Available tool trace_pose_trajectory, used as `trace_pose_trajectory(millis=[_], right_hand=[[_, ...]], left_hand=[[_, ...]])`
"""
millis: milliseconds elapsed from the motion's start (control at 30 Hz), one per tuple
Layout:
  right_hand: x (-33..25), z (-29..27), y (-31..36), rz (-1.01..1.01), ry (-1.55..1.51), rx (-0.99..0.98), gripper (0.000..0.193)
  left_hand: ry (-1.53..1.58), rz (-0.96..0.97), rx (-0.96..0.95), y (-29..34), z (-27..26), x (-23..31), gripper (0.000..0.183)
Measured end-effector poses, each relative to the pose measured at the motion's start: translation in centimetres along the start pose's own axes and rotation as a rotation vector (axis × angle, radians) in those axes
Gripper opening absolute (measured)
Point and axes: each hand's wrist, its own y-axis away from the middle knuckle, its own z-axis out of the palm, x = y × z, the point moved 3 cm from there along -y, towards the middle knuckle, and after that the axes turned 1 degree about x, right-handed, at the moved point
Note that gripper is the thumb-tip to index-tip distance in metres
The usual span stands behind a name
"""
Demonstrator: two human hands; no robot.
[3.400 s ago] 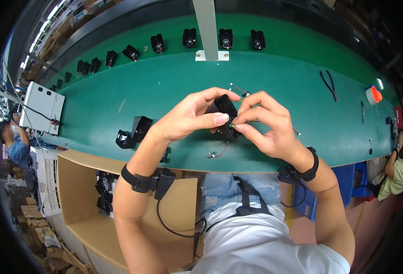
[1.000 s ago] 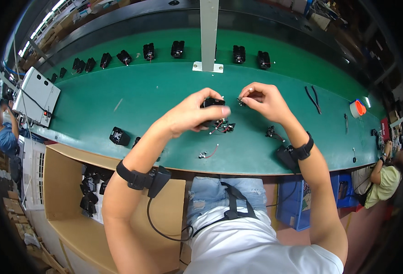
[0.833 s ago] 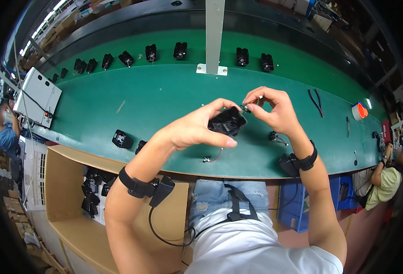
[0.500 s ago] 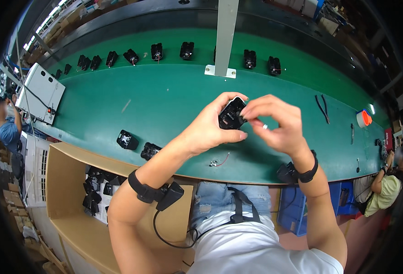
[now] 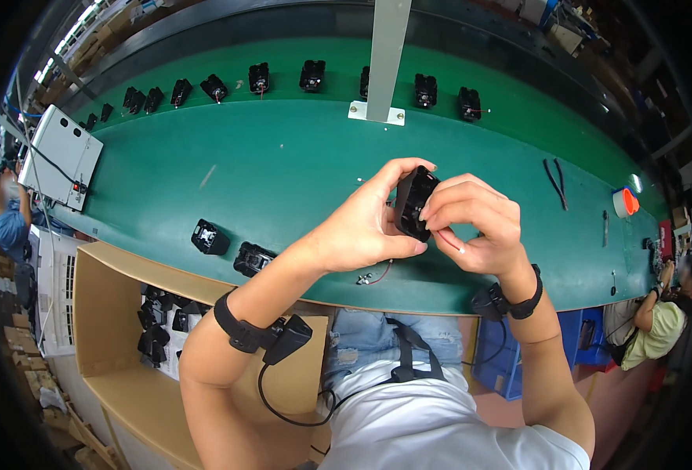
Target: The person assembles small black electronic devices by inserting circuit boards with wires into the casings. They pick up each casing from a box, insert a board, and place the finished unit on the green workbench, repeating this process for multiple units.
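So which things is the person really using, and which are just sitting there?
In use:
- black plastic housing, held in the left hand
- right hand, its fingers on the housing

Lying about:
- two black housings at the near edge
- small wired part
- pliers
- tape roll
- white box

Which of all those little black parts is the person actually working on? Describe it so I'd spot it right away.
Start at the long green workbench and find the grey upright post at its middle. Straight below the post, toward the person, the left hand and right hand meet around one small black plastic housing. It alone is lifted off the bench; the others rest on it.
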Motion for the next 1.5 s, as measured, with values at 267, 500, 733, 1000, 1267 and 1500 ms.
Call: trace_pose_trajectory(millis=[267,500,733,1000,1267,1500], right_hand=[[-0.3,-0.1,0.1,-0.019,0.041,0.013,0.030],[-0.2,0.3,0.3,-0.052,0.198,-0.018,0.033],[-0.2,-0.1,0.6,-0.069,0.196,-0.071,0.031],[0.1,-0.8,0.6,-0.032,0.097,-0.113,0.029],[-0.1,-0.7,0.7,-0.049,0.087,-0.138,0.028],[1.2,0.3,1.3,0.332,-0.077,0.029,0.015]], left_hand=[[-0.013,-0.054,0.026,-0.1,-0.1,0.3,0.084],[-0.168,-0.067,0.085,-0.1,-0.1,0.6,0.086],[-0.281,-0.118,0.059,-0.2,-0.4,0.5,0.087],[-0.369,-0.106,-0.002,-0.2,-0.6,0.3,0.088],[-0.485,-0.105,-0.010,-0.4,-0.6,0.1,0.089],[-0.597,0.072,0.098,-0.4,-0.8,0.7,0.091]])
